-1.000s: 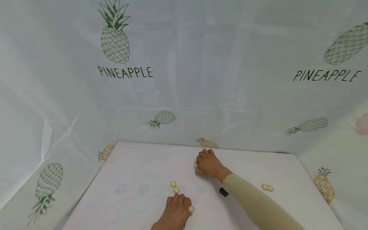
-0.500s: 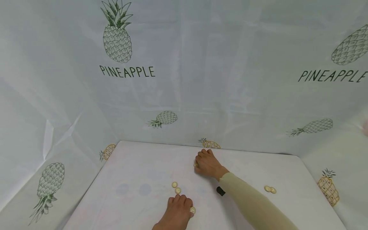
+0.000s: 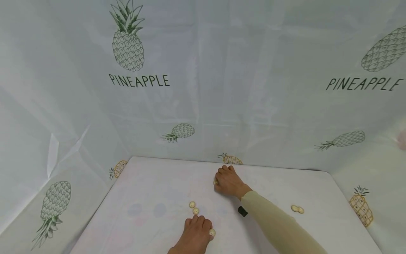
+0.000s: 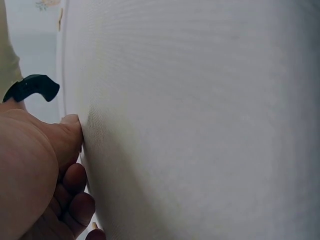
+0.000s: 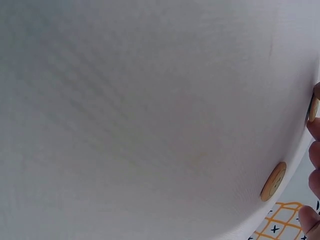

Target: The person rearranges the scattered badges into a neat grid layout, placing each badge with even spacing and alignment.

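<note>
My left hand is low on the white table, its thumb and forefinger pinching a round cream wooden button. Just beyond its knuckles lie two more buttons, a nearer one and a farther one. Farther back, my right hand reaches across near the rear edge and holds another button at its fingertips. The right wrist view shows that held button at the frame's edge, and a second wooden button lying flat on the surface. In the left wrist view the thumb meets the tabletop.
On the right of the table lie two buttons side by side, touching. A small black device hangs at the right wrist, by the sleeve. White pineapple-printed cloth walls in the back and sides.
My right hand has slid slightly left with its button. The left hand stays put beside the loose buttons, and the head view has shifted a little.
</note>
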`<state>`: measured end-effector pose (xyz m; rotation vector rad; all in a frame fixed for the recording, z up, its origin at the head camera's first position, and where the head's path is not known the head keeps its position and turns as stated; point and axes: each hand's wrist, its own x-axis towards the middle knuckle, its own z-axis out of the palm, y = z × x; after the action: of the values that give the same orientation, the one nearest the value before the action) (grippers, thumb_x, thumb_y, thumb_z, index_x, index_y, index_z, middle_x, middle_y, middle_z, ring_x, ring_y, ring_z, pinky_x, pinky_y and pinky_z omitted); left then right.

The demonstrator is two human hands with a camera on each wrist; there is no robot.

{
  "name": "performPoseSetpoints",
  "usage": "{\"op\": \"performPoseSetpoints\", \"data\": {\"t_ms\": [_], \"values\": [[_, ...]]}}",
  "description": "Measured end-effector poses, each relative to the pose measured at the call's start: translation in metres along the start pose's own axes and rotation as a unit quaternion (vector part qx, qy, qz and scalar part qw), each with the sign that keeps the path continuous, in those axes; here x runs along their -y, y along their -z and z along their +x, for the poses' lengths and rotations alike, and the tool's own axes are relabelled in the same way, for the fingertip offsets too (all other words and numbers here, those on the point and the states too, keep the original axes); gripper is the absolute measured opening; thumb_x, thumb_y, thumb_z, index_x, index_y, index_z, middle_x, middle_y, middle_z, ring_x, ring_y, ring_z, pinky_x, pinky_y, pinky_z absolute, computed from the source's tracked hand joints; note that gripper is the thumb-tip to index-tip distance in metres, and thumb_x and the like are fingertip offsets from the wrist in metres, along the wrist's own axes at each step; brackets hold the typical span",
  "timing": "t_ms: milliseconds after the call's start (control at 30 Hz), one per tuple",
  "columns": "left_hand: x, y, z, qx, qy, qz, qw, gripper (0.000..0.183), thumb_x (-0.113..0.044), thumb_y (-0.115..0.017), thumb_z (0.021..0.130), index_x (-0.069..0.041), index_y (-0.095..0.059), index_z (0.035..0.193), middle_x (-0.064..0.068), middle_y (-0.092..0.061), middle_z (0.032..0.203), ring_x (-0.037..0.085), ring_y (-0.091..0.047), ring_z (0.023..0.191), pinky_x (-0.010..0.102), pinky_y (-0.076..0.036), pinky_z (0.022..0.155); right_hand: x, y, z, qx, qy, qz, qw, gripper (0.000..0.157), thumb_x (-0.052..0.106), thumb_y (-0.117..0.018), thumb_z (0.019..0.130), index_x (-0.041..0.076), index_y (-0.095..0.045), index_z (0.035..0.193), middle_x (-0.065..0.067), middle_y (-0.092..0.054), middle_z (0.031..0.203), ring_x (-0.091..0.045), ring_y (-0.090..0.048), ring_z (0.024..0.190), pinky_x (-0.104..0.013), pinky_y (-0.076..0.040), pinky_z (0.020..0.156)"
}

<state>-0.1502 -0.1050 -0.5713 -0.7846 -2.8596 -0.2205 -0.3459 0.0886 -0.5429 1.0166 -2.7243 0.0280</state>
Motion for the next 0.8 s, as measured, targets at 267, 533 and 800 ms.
{"op": "performPoseSetpoints", "data": {"t_ms": [267, 533, 800], "values": [[-0.002, 0.002, 0.003, 0.036, 0.012, -0.017, 0.9991, 0.031, -0.042, -0.078, 0.093, -0.020, -0.059, 0.102, -0.010, -0.043, 0.086, 0.008, -0.040, 0.082, 0.032, -0.031, 0.073, 0.000, 0.010, -0.007, -0.006, -0.003, -0.007, 1.000, 0.018, 0.028, -0.070, 0.092, 0.011, -0.067, 0.088, -0.001, -0.058, 0.088, -0.022, -0.044, 0.086, -0.045, -0.040, 0.087], [-0.001, 0.000, 0.003, 0.059, 0.021, -0.028, 0.9977, 0.030, -0.043, -0.077, 0.094, -0.021, -0.058, 0.104, -0.010, -0.043, 0.088, 0.009, -0.038, 0.083, 0.033, -0.032, 0.075, -0.014, 0.015, -0.033, -0.046, 0.018, -0.037, 0.998, 0.024, 0.034, -0.073, 0.093, 0.011, -0.073, 0.099, -0.002, -0.065, 0.099, -0.023, -0.047, 0.092, -0.045, -0.041, 0.089], [-0.003, -0.001, 0.002, 0.048, 0.027, -0.022, 0.9982, 0.030, -0.040, -0.080, 0.091, -0.019, -0.062, 0.104, -0.009, -0.046, 0.088, 0.009, -0.039, 0.084, 0.034, -0.034, 0.076, -0.031, 0.034, -0.082, -0.100, 0.019, -0.040, 0.994, 0.025, 0.034, -0.081, 0.088, 0.013, -0.072, 0.098, 0.000, -0.065, 0.097, -0.022, -0.050, 0.093, -0.045, -0.042, 0.089]]}}
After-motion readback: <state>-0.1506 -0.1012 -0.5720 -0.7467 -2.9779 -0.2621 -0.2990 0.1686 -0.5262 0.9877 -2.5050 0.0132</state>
